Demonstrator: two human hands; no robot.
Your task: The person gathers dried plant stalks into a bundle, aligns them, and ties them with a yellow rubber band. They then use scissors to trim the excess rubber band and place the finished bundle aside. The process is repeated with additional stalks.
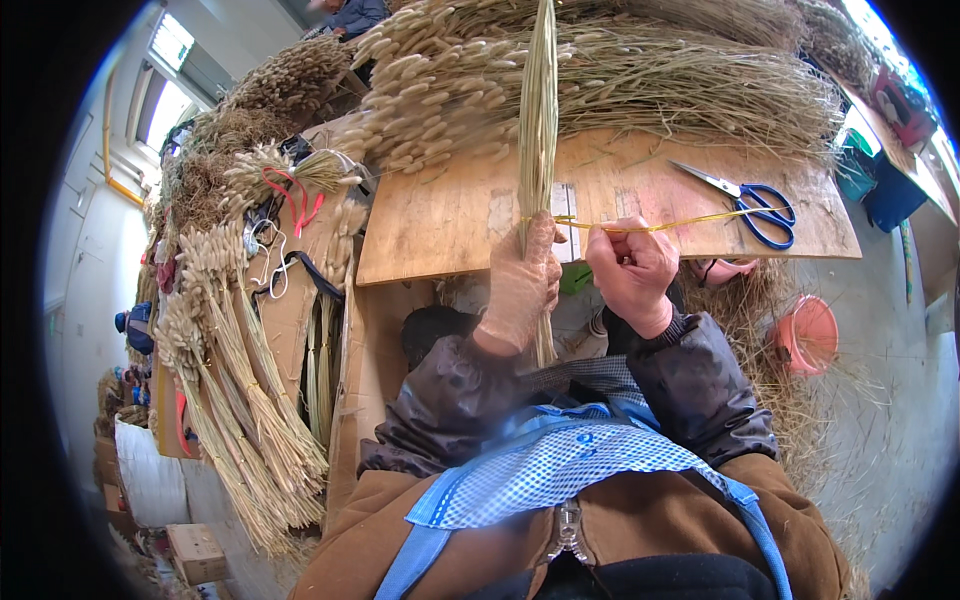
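My left hand [519,289], in a thin tan glove, is closed around a bundle of dried grass stems [538,135]. The bundle stands upright before me, its top end running out of view. A thin yellow tie [694,222] goes round the stems just above my left hand. My bare right hand [634,270] pinches this tie and holds it taut to the right, with its free end trailing past my fingers. Blue-handled scissors [765,216] lie on the wooden board [450,225], their blades pointing to the upper left, and the tie's end passes over the handles.
Loose dried bunny-tail grass [450,97] is heaped along the board's far side. Tied bundles [255,405] lie on cardboard at left, near a red ribbon [296,202]. A pink bucket [814,334] stands on the straw-strewn floor at right. Another person [356,16] sits at the far left.
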